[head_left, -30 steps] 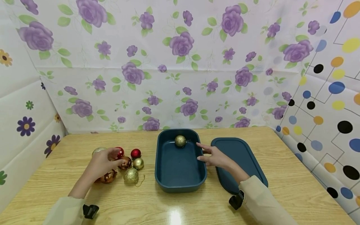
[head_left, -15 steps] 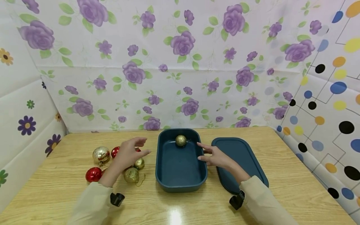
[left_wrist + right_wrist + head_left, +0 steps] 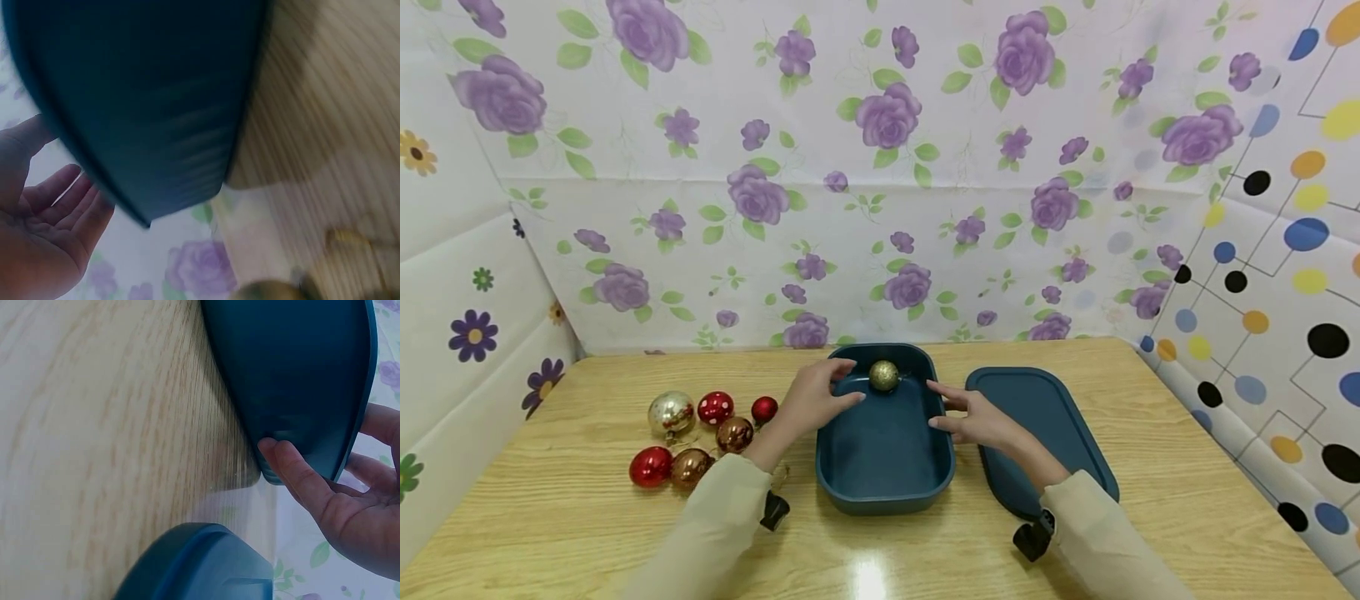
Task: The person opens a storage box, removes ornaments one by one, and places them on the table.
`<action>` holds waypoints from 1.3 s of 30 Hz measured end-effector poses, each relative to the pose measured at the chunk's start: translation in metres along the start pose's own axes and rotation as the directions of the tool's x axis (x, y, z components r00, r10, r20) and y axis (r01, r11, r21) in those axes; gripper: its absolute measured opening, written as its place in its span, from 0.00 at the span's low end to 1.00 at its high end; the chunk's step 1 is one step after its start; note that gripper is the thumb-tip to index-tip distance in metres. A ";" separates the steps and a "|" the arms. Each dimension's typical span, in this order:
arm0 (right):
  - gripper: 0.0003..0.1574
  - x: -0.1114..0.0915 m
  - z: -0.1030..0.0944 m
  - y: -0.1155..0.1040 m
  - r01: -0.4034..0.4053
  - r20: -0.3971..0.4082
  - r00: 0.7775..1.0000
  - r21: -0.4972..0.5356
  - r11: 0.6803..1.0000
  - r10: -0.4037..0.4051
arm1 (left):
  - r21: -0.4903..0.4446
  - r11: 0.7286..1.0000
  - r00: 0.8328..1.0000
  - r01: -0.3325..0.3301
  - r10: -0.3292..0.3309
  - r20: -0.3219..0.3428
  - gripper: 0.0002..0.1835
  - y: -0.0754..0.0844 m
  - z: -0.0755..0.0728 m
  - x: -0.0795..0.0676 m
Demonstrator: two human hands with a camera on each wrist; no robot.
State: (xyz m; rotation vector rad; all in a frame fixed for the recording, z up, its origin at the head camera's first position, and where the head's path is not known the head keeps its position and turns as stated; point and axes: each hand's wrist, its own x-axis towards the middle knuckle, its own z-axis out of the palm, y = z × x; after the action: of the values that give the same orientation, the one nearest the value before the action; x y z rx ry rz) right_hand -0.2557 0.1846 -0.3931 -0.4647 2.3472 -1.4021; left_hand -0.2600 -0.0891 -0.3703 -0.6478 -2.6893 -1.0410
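Observation:
In the head view my left hand (image 3: 811, 402) is over the left rim of a dark blue box (image 3: 883, 505), thumb and fingers spread with nothing between them. Its fingers pass beyond the rim in the left wrist view. A glittery gold Christmas bauble (image 3: 883, 376) lies at the box's far end. My right hand (image 3: 973, 417) grips the box's right side: two fingertips (image 3: 275, 447) lie against the outer wall while other digits reach over the rim. Left of the box, several baubles lie grouped, among them a shiny red one (image 3: 650, 467) and a copper one (image 3: 734, 434).
A dark blue lid (image 3: 1037, 425) lies flat on the wooden table (image 3: 760, 554), right of the box. A pale gold bauble (image 3: 672, 413) and a white-dotted red one (image 3: 716, 407) sit at the group's back. Flowered cloth (image 3: 910, 208) hangs behind the table.
My left hand has moved right, from above the baubles to over the box's left rim, uncovering several baubles. The right hand has stayed at the box's right side.

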 end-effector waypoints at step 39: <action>0.44 0.002 0.000 0.000 -0.012 0.008 1.000 0.009 1.000 0.012 | 0.120 0.993 0.938 -0.016 -0.027 0.345 0.26 -0.003 0.039 0.044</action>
State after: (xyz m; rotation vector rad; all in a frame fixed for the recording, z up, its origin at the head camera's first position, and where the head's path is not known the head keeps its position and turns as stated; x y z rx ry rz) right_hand -0.2575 0.1841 -0.3936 -0.4524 2.3326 -1.4031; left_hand -0.3011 -0.0504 -0.3872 -0.8728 -3.0253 -0.8193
